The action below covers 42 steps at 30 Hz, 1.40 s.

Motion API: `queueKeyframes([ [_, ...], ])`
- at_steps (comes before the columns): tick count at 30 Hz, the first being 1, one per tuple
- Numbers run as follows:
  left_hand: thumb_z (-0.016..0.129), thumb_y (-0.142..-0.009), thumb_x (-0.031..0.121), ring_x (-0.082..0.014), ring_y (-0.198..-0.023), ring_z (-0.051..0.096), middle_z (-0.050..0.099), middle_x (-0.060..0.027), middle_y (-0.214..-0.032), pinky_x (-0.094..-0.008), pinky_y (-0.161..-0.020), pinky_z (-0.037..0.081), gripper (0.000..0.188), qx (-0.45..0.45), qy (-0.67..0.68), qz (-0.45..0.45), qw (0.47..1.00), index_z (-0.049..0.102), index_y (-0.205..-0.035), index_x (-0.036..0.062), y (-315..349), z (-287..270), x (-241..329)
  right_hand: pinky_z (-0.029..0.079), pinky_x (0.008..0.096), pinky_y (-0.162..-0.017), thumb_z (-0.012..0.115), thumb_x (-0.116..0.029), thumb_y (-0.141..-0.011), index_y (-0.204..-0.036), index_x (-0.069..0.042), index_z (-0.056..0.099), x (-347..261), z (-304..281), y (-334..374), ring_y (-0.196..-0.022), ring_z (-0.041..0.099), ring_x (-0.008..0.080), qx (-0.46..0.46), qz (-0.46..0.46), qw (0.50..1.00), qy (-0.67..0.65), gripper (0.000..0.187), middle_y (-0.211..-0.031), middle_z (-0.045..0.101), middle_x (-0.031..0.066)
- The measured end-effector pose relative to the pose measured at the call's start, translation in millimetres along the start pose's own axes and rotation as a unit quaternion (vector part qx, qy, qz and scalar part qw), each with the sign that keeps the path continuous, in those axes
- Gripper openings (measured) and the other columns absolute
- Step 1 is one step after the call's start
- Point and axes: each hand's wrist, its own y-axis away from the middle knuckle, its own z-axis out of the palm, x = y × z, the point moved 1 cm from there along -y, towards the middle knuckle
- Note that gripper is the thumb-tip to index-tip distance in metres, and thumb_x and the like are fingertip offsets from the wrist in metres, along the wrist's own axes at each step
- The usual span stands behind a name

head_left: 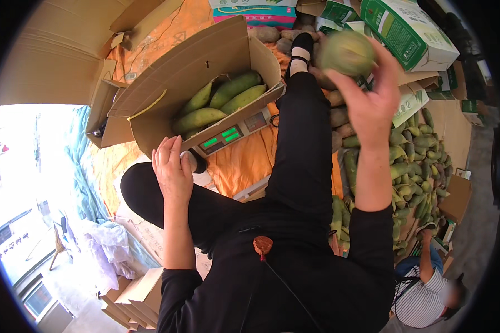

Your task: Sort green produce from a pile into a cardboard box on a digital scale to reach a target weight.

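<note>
Green and rounded, the mango sits in my right hand, raised far out in front of me. My fingertips and thumb curl around its lower side, clamped on it, palm facing me. It hangs above the far end of my outstretched right leg, just near the black shoe.

My left hand lies flat on my bent left knee, fingers together and nearly straight, holding nothing. Just beyond its fingertips is the near edge of the electronic scale with its green lit display, and on the scale stands an open cardboard box with several long green mangoes inside. The box's near wall and raised flap close off the space to the far left of that hand.

Orange cloth covers the ground between my legs and under the scale. To the right of my leg a heap of green mangoes runs from far to near, leaving a narrow gap beside my right forearm. Green-and-white cartons stack at the far right, close behind the raised fruit. At the near right another person in a striped shirt sits beside the heap. Flattened cardboard fills the far left, and stacked boxes lie near left by my elbow.
</note>
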Motion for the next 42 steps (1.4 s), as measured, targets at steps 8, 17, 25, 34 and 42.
queueKeyframes([
  [8, 0.057, -0.079, 0.003, -0.0334, -0.115, 0.051, 0.057, -0.0138, -0.115, -0.0459, -0.100, 0.036, 0.036, 0.029, 0.038, 0.023, 0.999, 0.060, -0.115, 0.0002, -1, 4, 0, 0.039, 0.0382, -0.075, 0.072, -0.023, -0.069, -0.103, -0.022, 0.063, -44, 136, 3, -0.091, 0.054, 0.0212, -0.180, -0.189, 0.945, 0.196, 0.036, -0.094, 0.057, 0.0018],
  [17, 0.057, -0.083, 0.005, -0.0350, -0.110, 0.053, 0.058, -0.0168, -0.115, -0.0441, -0.095, 0.040, 0.034, 0.012, 0.036, 0.053, 0.998, 0.059, -0.117, 0.0016, 2, 9, -9, 0.049, 0.0348, -0.075, 0.071, -0.017, -0.076, -0.102, -0.009, 0.064, 45, 5, 32, -0.085, 0.061, 0.0245, -0.120, 0.095, 0.982, 0.109, 0.029, -0.092, 0.062, 0.0090],
  [25, 0.055, -0.087, 0.005, -0.0346, -0.110, 0.054, 0.056, -0.0179, -0.117, -0.0419, -0.092, 0.043, 0.032, -0.011, 0.022, 0.050, 0.998, 0.058, -0.119, 0.0023, 1, 13, -3, 0.050, 0.0389, -0.077, 0.067, -0.018, -0.078, -0.103, -0.009, 0.064, 150, -128, 227, -0.090, 0.063, 0.0327, -0.096, 0.435, 0.855, 0.267, 0.027, -0.094, 0.065, 0.0162],
  [34, 0.054, -0.090, 0.007, -0.0334, -0.108, 0.055, 0.056, -0.0169, -0.119, -0.0413, -0.088, 0.046, 0.031, -0.024, 0.023, 0.062, 0.997, 0.058, -0.119, 0.0012, 1, 20, -7, 0.051, 0.0354, -0.077, 0.071, -0.020, -0.074, -0.100, -0.008, 0.067, 141, -129, 418, -0.085, 0.065, 0.0281, -0.249, 0.630, 0.678, 0.283, 0.029, -0.088, 0.068, 0.0132],
  [42, 0.054, -0.089, 0.006, -0.0323, -0.106, 0.056, 0.055, -0.0174, -0.119, -0.0403, -0.085, 0.047, 0.032, -0.024, 0.012, 0.051, 0.998, 0.057, -0.121, 0.0019, 0, 23, -13, 0.050, 0.0309, -0.080, 0.074, -0.021, -0.071, -0.097, -0.008, 0.069, 131, -107, 474, -0.086, 0.066, 0.0231, -0.229, 0.704, 0.650, 0.175, 0.029, -0.089, 0.069, 0.0125],
])
